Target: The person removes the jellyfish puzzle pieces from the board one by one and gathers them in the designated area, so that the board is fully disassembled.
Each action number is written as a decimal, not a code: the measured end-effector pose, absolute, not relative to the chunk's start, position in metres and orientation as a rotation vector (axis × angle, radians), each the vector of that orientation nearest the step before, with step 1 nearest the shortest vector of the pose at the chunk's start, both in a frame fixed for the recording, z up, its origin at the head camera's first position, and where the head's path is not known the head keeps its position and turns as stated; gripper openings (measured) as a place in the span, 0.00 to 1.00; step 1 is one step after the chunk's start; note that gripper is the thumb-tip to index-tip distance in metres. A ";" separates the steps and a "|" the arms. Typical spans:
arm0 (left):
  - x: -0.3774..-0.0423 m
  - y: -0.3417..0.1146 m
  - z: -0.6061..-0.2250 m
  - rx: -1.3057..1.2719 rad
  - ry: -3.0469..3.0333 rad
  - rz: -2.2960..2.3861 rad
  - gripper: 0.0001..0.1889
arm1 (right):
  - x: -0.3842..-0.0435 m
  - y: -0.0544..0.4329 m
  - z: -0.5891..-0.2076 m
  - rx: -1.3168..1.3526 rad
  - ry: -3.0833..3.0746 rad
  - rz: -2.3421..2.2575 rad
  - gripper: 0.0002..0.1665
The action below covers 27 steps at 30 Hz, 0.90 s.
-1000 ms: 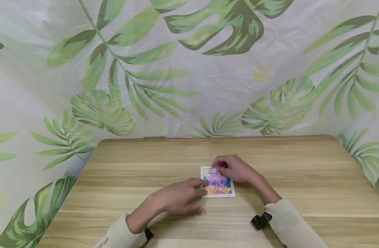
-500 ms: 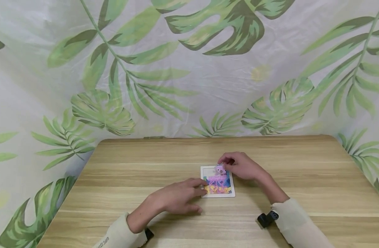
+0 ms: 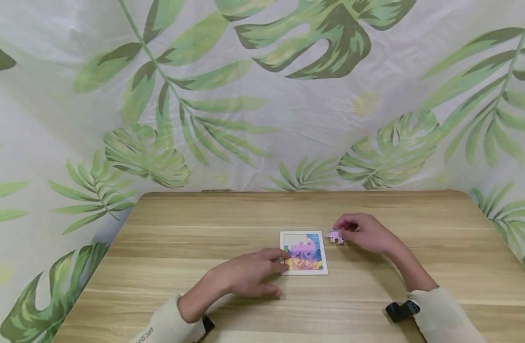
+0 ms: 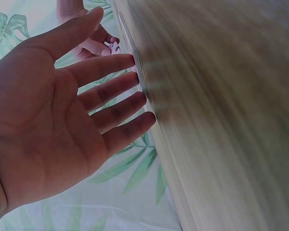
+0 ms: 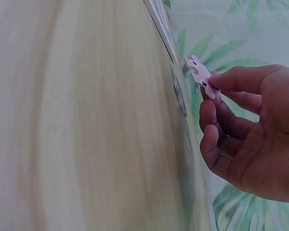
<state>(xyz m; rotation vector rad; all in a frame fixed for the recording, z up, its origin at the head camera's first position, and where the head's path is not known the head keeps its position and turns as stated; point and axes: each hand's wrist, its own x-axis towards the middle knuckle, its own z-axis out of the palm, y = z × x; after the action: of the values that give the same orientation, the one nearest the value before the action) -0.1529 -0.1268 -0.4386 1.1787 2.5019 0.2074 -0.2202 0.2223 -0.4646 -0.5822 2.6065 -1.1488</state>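
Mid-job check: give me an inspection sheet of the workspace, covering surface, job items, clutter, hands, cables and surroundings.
Surface: wood-grain table with rounded far corners.
Job items: picture puzzle lies flat, with a pale gap at its upper left in the head view; pink piece is off the puzzle, to its right.
Clutter: a thin thing in the right wrist view, too unclear to name; otherwise nothing seen.
Left hand: fingers straight, touching the puzzle's left side.
Right hand: pinches the pink piece.
Cables: nothing seen.
Surroundings: leaf-print cloth behind the table; black device at the right cuff.
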 end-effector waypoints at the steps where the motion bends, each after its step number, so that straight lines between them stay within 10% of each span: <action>1: -0.153 -0.127 -0.439 1.174 2.500 0.209 0.31 | -0.219 0.226 -0.464 -0.575 2.614 -1.146 0.08; 27: -0.152 -0.127 -0.437 1.152 2.495 0.231 0.32 | -0.219 0.269 -0.467 -0.532 2.664 -1.069 0.08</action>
<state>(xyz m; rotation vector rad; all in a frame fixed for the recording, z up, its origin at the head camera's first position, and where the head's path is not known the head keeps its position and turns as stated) -0.1518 -0.1265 -0.4373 1.1517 2.4945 0.2309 -0.2191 0.2687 -0.4672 -0.5320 2.6640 -1.0691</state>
